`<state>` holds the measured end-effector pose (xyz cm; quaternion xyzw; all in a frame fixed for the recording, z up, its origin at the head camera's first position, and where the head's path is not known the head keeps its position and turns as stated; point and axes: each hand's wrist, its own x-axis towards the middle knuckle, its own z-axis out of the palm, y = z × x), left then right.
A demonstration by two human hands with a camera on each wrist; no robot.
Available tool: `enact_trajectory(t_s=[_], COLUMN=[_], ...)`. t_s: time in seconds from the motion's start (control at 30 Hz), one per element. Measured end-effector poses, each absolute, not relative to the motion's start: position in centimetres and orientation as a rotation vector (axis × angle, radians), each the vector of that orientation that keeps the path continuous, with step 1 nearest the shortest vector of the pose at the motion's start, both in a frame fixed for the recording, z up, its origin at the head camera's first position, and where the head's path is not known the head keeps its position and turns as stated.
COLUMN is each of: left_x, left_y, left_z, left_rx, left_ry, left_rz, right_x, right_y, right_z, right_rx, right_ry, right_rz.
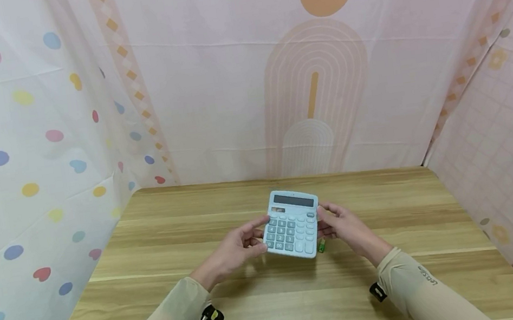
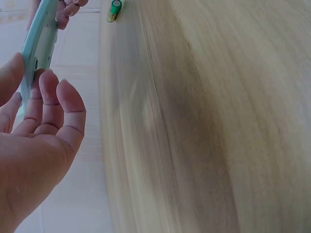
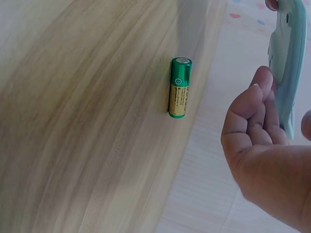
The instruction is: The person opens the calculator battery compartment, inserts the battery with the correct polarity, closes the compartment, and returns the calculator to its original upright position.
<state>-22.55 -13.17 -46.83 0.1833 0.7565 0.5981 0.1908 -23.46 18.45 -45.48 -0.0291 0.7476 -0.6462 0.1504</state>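
A light blue calculator (image 1: 299, 214) with grey and pale keys is held up over the table, its face toward the head camera and slightly tilted. My left hand (image 1: 236, 248) grips its left edge, thumb in front and fingers curled behind. On the opposite edge my right hand (image 1: 348, 228) grips it the same way, fingers at the back. The wrist views show the calculator (image 3: 287, 63) edge-on, clear of the wood. A green and gold battery (image 3: 179, 90) lies on the table below it, partly hidden by the calculator in the head view.
The wood-grain table (image 1: 277, 310) fills the lower part of the head view. Fabric curtains (image 1: 206, 79) with printed dots and arches stand behind and at both sides. A black wrist device (image 1: 213, 317) hangs beneath the left sleeve, another (image 1: 378, 291) beneath the right.
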Motion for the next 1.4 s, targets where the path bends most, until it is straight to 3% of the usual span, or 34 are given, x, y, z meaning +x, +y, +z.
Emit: enact_trajectory(t_s=[0.63,1.4], left_x=[-23.11,-23.16], left_y=[-13.63,-13.93], left_z=[-47.31,-47.51], left_rx=[0.205,-0.017], left_ry=[1.683,1.726], left_rz=[2.092,2.093], right_x=[-23.21,-23.35], right_y=[18.27,18.33], right_z=[-45.55,-45.55], right_rx=[-0.008,-0.025], right_ry=[2.182,2.170], right_rz=[-1.851,-1.887])
